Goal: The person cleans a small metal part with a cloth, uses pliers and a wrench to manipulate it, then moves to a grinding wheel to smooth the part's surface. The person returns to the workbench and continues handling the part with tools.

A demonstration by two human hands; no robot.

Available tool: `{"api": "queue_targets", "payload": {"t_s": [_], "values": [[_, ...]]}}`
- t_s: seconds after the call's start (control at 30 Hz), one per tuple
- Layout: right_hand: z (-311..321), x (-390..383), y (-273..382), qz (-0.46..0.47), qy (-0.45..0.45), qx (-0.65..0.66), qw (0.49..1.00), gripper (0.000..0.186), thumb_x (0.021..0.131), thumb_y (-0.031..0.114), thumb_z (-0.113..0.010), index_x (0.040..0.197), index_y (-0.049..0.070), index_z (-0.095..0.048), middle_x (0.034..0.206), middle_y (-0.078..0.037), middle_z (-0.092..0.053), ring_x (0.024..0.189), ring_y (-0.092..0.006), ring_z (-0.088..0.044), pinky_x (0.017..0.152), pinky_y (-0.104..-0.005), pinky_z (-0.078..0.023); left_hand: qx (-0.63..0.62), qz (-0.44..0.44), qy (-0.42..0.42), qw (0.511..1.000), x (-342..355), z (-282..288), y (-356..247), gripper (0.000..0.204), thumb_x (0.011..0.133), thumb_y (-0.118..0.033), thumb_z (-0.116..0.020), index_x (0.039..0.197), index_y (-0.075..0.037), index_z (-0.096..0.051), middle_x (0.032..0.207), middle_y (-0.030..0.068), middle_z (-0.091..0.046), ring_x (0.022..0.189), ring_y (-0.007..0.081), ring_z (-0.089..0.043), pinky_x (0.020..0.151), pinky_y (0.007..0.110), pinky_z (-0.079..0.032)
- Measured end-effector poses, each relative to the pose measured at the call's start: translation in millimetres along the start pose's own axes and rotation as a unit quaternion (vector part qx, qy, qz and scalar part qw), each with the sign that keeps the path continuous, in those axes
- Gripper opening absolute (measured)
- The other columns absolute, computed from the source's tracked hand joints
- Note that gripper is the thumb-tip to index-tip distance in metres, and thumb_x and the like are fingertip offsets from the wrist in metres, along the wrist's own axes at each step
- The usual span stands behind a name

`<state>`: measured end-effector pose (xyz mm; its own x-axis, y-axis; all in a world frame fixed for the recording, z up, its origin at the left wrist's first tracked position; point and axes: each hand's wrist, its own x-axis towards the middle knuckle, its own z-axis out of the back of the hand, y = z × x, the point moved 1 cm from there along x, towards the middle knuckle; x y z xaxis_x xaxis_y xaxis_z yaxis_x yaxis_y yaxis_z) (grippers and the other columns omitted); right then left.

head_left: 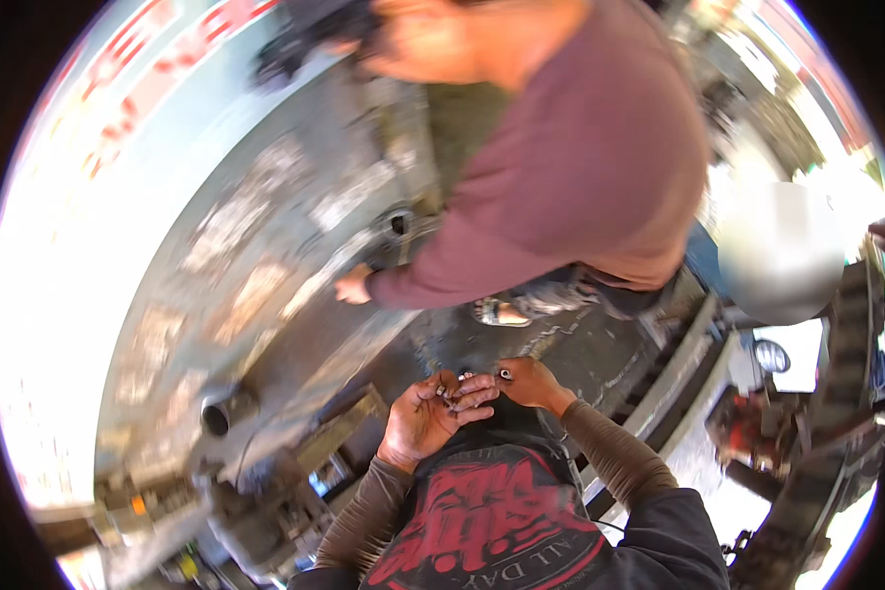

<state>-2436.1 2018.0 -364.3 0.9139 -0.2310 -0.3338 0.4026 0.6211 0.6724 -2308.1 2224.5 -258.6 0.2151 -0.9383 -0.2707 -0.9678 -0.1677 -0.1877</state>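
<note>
Black shirt with red print (497,521) at lower centre, nearest camera. Left hand (433,415) held palm-up, fingers loosely curled around small metal parts (449,396); their long axis too small to be told. Right hand (529,382) pinching small metal piece (504,374) at fingertips. Co-worker's maroon sleeve (433,275) above. Red-and-white sign (138,79) upper left.

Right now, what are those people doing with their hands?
The person wearing the camera cups the left hand palm up, with small metal bits on its fingers. Their right hand pinches another small metal piece beside it. Across from them, a co-worker in a maroon shirt reaches one hand toward a big grey metal surface.
</note>
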Motion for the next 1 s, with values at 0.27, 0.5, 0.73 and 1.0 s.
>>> {"api": "queue_targets", "payload": {"t_s": [0.27,0.5,0.73,1.0], "values": [[61,-97,-106,-0.226,-0.185,0.484,0.825,0.038,0.088,0.012,-0.066,0.124,0.000,-0.069,0.093,-0.009,-0.072,0.080,-0.0196,-0.068,0.070,-0.0335,-0.053,0.147,0.238,-0.028,0.960,139,-63,68,0.020,0.106,-0.020,-0.048,0.099,-0.005,-0.059,0.125,0.0266,-0.066,0.115,0.0406,-0.067,0.098,0.050,-0.056],[125,-175,-120,-0.029,-0.332,0.730,0.597,0.069,0.086,-0.003,-0.058,0.154,-0.006,-0.043,0.103,-0.005,-0.067,0.084,-0.0132,-0.063,0.077,-0.0276,-0.051,0.207,0.338,0.038,0.917,262,-110,170,0.018,0.104,-0.016,-0.052,0.104,-0.002,-0.062,0.102,0.0162,-0.072,0.088,0.0272,-0.071,0.084,0.042,-0.059],[170,-201,-173,-0.093,-0.459,0.623,0.627,0.066,0.090,-0.004,-0.060,0.154,-0.003,-0.043,0.116,-0.012,-0.065,0.087,-0.0151,-0.064,0.077,-0.0297,-0.055,0.222,0.284,0.035,0.932,394,-185,260,0.010,0.100,-0.012,-0.062,0.100,-0.003,-0.066,0.098,0.0119,-0.072,0.089,0.0221,-0.069,0.082,0.039,-0.060],[178,-211,-201,-0.250,-0.571,0.480,0.617,0.040,0.086,0.004,-0.074,0.124,-0.002,-0.061,0.102,-0.008,-0.071,0.085,-0.0122,-0.064,0.070,-0.0285,-0.053,0.232,0.264,0.113,0.929,513,-264,325,0.012,0.103,-0.016,-0.067,0.102,-0.005,-0.070,0.087,0.0036,-0.068,0.078,0.0150,-0.064,0.076,0.034,-0.058]]}}
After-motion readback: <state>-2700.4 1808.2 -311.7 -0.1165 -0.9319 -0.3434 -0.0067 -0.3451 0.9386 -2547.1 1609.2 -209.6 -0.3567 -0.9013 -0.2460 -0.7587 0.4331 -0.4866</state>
